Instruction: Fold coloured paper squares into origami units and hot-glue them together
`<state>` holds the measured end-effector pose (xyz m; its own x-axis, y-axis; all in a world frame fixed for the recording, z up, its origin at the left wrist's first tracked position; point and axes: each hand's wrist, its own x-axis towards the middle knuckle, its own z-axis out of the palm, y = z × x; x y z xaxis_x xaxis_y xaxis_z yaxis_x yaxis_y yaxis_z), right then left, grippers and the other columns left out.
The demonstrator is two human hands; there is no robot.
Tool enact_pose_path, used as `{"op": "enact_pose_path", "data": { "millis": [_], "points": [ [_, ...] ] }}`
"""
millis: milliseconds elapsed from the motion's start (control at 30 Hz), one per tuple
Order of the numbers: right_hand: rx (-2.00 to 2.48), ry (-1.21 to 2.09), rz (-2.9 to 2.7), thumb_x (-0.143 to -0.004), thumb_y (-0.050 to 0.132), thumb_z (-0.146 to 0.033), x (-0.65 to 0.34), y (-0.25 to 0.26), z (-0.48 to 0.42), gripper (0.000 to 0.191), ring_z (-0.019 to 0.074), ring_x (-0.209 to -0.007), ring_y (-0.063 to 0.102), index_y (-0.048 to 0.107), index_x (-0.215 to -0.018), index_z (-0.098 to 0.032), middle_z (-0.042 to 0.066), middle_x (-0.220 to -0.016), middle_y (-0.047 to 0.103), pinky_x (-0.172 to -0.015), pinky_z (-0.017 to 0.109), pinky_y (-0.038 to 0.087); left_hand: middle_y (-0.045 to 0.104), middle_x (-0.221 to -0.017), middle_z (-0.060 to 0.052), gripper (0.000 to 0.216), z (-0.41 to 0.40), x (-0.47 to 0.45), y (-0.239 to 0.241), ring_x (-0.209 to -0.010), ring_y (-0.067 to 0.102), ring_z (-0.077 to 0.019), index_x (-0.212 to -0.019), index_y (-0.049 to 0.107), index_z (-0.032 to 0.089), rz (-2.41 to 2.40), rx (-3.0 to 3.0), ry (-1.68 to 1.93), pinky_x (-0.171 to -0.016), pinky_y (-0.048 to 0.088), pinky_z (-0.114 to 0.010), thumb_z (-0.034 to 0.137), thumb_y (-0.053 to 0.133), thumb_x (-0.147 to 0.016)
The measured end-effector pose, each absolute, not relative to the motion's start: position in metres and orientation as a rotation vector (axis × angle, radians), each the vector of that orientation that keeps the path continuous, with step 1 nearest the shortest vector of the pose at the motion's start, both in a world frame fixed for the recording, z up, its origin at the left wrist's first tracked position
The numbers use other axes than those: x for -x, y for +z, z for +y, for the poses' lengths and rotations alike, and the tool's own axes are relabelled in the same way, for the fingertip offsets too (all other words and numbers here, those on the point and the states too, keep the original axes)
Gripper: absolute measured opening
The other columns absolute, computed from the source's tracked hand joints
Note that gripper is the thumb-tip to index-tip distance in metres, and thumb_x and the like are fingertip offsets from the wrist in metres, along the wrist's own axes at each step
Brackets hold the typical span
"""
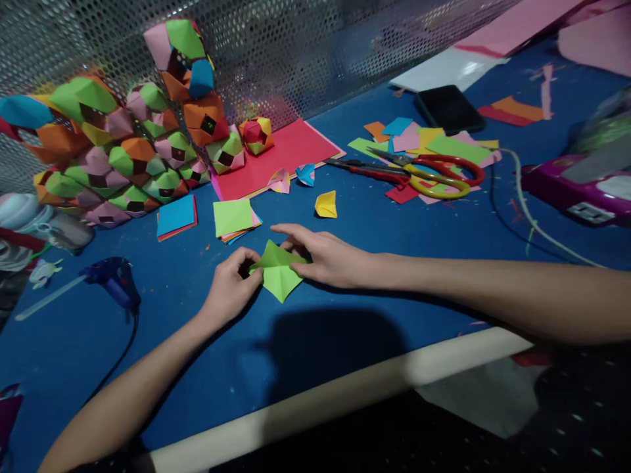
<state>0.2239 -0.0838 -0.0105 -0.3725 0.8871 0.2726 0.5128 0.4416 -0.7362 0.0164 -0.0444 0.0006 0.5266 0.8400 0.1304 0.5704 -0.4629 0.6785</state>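
Observation:
A partly folded green paper [279, 274] lies on the blue table [207, 341] in front of me. My left hand [231, 286] pinches its left corner with curled fingers. My right hand [323, 255] lies flat across the paper's right side, fingers stretched out and pressing it down. Just beyond the hands sit a small stack of coloured paper squares with a green one on top [233, 217] and a small folded yellow piece [326, 204].
A stack of multicoloured folded paper modules [133, 131] rises at the back left against a perforated metal wall. Red paper sheet [280, 157], scissors [424, 174], paper scraps, a black phone [448, 108], a purple device [576, 190] with cable, and a glue gun [113, 279] surround the work spot.

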Motion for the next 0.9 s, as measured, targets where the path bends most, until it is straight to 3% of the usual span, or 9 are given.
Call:
{"op": "enact_pose_path", "data": {
  "millis": [200,433,667,900],
  "points": [
    [1.231,0.43,-2.266,-0.08,0.045,-0.01,-0.224,-0.024,-0.083,0.06,0.0235,-0.089,0.052,0.03,-0.139,-0.015,0.012,-0.103,0.059,-0.077,0.039,0.042,0.062,-0.092,-0.003,0.024,-0.04,-0.013,-0.004,-0.083,0.058,-0.015,-0.097,0.055,0.018,1.008,-2.351,0.574,-0.075,0.046,-0.028,0.01,0.049,-0.075],
    [1.119,0.456,-2.285,-0.075,0.043,-0.003,-0.223,-0.026,-0.082,0.065,0.0209,-0.091,0.053,0.028,-0.137,-0.014,0.008,-0.105,0.062,-0.08,0.035,0.039,0.064,-0.096,-0.004,0.032,-0.037,-0.008,-0.005,-0.091,0.062,-0.0145,-0.101,0.053,0.018,0.825,-2.362,0.483,-0.081,0.048,-0.029,0.002,0.045,-0.075],
    [1.01,0.144,-2.54,-0.081,0.041,-0.008,-0.224,-0.02,-0.083,0.056,0.022,-0.083,0.05,0.03,-0.135,-0.007,0.014,-0.098,0.061,-0.073,0.033,0.033,0.064,-0.093,-0.003,0.029,-0.034,-0.007,-0.002,-0.09,0.059,-0.0148,-0.099,0.058,0.019,0.754,-2.523,0.462,-0.08,0.046,-0.028,0.003,0.048,-0.076],
    [0.909,-0.292,-2.726,-0.091,0.032,-0.011,-0.226,-0.007,-0.083,0.039,0.0187,-0.067,0.046,0.041,-0.128,-0.008,0.005,-0.07,0.057,-0.073,0.032,0.029,0.061,-0.083,-0.003,0.018,-0.03,-0.002,0.007,-0.08,0.055,-0.0151,-0.093,0.057,0.018,0.661,-2.751,0.314,-0.074,0.044,-0.028,0.01,0.049,-0.079]
  ]
}}
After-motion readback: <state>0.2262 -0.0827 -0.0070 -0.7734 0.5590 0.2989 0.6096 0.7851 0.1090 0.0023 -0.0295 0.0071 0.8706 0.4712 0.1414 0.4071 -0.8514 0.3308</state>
